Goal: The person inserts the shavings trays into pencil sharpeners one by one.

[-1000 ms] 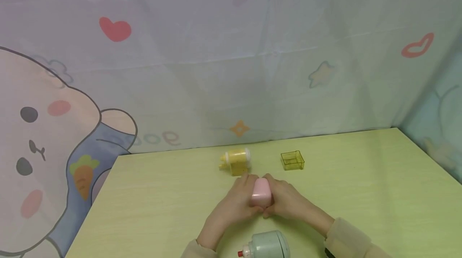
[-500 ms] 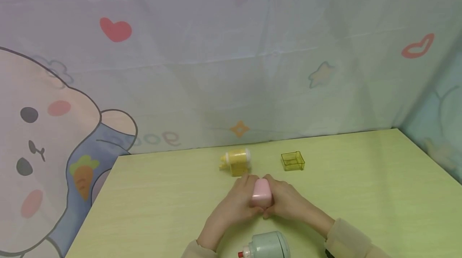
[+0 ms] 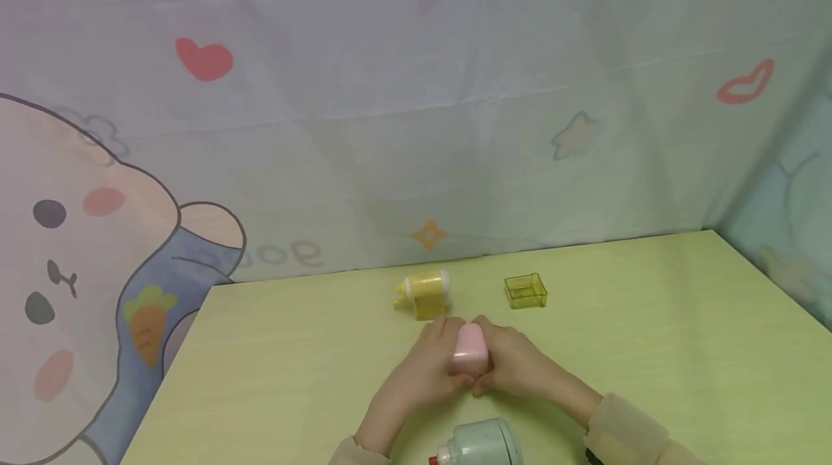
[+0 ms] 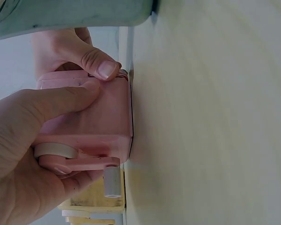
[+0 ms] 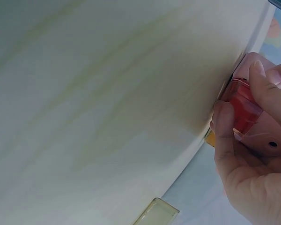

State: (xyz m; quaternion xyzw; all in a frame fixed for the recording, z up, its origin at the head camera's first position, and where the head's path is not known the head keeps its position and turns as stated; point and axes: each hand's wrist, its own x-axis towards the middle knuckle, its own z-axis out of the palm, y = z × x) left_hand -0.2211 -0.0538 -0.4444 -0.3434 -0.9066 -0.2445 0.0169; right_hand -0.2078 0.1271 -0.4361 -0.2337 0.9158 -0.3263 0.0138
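Note:
My left hand grips a pink hand-crank pencil sharpener, its thumb flat on the pink body in the left wrist view. A pink crank with a whitish knob sticks out beside the fingers of that hand. At the sharpener's other end, my right hand pinches a see-through red shavings drawer between thumb and fingers. The drawer sits at the pink body's opening; how far in it is I cannot tell. Both hands stay low over the table, their thumbs close together.
Behind the hands lies a yellow sharpener; a see-through yellow drawer stands to its right. A mint-green sharpener with a red tip lies at the near edge of view. A printed cloth hangs behind the pale table.
The head view has shifted slightly. Both hands keep the same hold on the pink sharpener and its drawer, with no visible movement.

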